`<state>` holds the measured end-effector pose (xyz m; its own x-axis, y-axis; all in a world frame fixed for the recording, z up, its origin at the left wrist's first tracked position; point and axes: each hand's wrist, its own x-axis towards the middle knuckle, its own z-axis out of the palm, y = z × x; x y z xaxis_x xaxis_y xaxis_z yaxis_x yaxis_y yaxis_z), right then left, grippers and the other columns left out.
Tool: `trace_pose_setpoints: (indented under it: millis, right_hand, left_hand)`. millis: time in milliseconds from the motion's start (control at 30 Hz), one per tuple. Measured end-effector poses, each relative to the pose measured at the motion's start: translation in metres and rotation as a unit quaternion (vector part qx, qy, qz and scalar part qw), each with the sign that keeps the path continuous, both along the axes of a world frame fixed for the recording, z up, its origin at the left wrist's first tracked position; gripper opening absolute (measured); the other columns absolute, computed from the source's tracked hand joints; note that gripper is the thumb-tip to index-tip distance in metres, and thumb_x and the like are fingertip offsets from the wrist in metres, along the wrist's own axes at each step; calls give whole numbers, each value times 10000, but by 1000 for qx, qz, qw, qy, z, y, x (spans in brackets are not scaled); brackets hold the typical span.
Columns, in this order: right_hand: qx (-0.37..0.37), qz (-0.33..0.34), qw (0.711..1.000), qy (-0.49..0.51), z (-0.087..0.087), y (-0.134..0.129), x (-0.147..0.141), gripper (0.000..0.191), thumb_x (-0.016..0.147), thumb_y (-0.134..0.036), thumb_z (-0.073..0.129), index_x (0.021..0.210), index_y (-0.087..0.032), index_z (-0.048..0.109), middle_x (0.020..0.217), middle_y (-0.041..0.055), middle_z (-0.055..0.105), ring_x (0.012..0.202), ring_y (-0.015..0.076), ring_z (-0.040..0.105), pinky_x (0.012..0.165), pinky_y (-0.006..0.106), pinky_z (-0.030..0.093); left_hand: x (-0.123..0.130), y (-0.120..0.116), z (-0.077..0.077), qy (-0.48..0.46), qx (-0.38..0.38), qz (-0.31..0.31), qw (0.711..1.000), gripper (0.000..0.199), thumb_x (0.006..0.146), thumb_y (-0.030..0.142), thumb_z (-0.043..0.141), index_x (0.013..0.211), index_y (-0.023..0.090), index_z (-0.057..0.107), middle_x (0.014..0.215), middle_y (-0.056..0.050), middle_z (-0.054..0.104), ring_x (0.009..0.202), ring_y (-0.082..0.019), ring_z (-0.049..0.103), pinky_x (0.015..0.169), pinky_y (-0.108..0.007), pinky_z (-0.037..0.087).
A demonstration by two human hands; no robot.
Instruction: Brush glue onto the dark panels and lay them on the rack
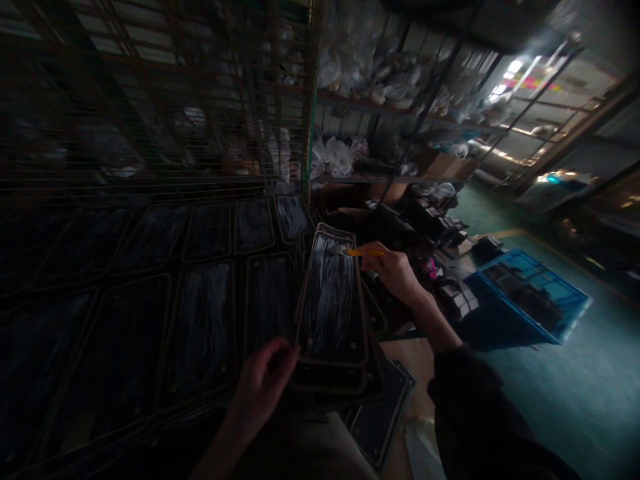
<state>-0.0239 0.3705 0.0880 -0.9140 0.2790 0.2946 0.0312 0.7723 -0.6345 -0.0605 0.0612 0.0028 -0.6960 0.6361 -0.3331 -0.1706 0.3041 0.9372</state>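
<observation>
My right hand (393, 270) is closed around a brush (365, 252) with a yellow handle. Its bristles touch the upper part of a dark rectangular panel (333, 300) with rounded corners and a pale border. White streaks run lengthwise over that panel, which lies on top of a stack of similar ones. At the panel's lower left edge is my left hand (273, 370), thumb and fingertips pinching the rim. To the left, more dark panels (203, 320) lie in rows, several bearing whitish streaks.
A wire mesh rack (150, 100) rises behind the panels. Shelves with plastic bags (340, 157) stand at the back. On the right, a blue crate (530, 293) holding dark items rests on the green floor. Another dark panel (383, 413) leans low beside the stack.
</observation>
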Motion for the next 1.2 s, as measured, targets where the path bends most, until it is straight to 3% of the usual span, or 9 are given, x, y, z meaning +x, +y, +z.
trace_pose_setpoints:
  millis: [267, 433, 533, 667, 767, 867, 933, 1067, 1200]
  right_hand:
    - [75, 120, 983, -120, 46, -75, 107, 246, 997, -289, 480, 1180, -209, 623, 929, 43, 707, 731, 132, 673, 628, 216, 513]
    - [65, 129, 985, -95, 59, -95, 133, 241, 982, -328, 517, 1176, -240, 628, 902, 38, 709, 744, 151, 677, 623, 237, 523]
    - [-44, 142, 984, -100, 55, -91, 124, 225, 989, -279, 506, 1187, -242, 607, 889, 16, 703, 765, 130, 676, 644, 222, 524]
    - [-205, 130, 965, -100, 29, -67, 90, 214, 1003, -290, 473, 1072, -179, 643, 817, 18, 691, 722, 120, 673, 671, 227, 535]
    - [-221, 60, 972, -46, 11, -45, 62, 263, 1003, -351, 470, 1059, -151, 630, 723, 11, 675, 651, 127, 664, 660, 241, 542]
    - [-200, -12, 979, 30, 7, -37, 48, 276, 991, -379, 493, 1060, -149, 628, 723, 12, 670, 640, 126, 660, 639, 231, 541]
    - [-217, 0, 975, 34, 11, -42, 47, 269, 993, -374, 490, 1069, -155, 626, 718, 12, 673, 644, 130, 667, 630, 229, 544]
    - [-292, 114, 949, -41, 10, -52, 41, 290, 1002, -386, 462, 1067, -146, 611, 666, 19, 683, 588, 150, 674, 567, 240, 549]
    - [-302, 32, 952, 38, -16, -29, 12, 315, 965, -438, 517, 1033, -143, 603, 670, 9, 661, 562, 153, 661, 538, 245, 549]
  left_hand:
    - [8, 3, -6, -17, 2, 34, 999, 402, 843, 555, 571, 712, 178, 524, 585, 48, 407, 541, -86, 364, 479, -190, 300]
    - [8, 3, -10, -45, 15, 22, 999, 397, 847, 558, 571, 740, 178, 521, 599, 51, 401, 547, -80, 363, 476, -175, 302]
    - [5, 3, -11, -41, 16, 12, 999, 411, 851, 567, 557, 723, 180, 501, 588, 56, 381, 535, -78, 344, 470, -177, 292]
    - [2, 3, -11, -1, -20, 6, 1000, 410, 847, 560, 557, 702, 179, 515, 582, 49, 390, 547, -90, 374, 476, -186, 298]
    - [0, 3, -10, 9, -13, 6, 1000, 403, 841, 556, 565, 711, 176, 538, 599, 41, 405, 565, -97, 379, 480, -190, 297]
    - [-1, 1, -10, 5, 3, 9, 1000, 403, 839, 560, 569, 720, 175, 543, 608, 41, 408, 562, -94, 364, 471, -190, 282]
    - [-2, 0, -9, 2, 3, 7, 1000, 405, 839, 564, 571, 728, 176, 544, 604, 44, 404, 553, -90, 359, 464, -187, 275]
    - [-1, 1, -6, -32, 6, 18, 999, 424, 821, 584, 591, 722, 177, 526, 581, 56, 382, 526, -78, 346, 446, -177, 262]
    - [0, 1, -4, -69, 17, 35, 997, 423, 800, 590, 618, 770, 177, 538, 574, 68, 376, 504, -66, 323, 427, -169, 245]
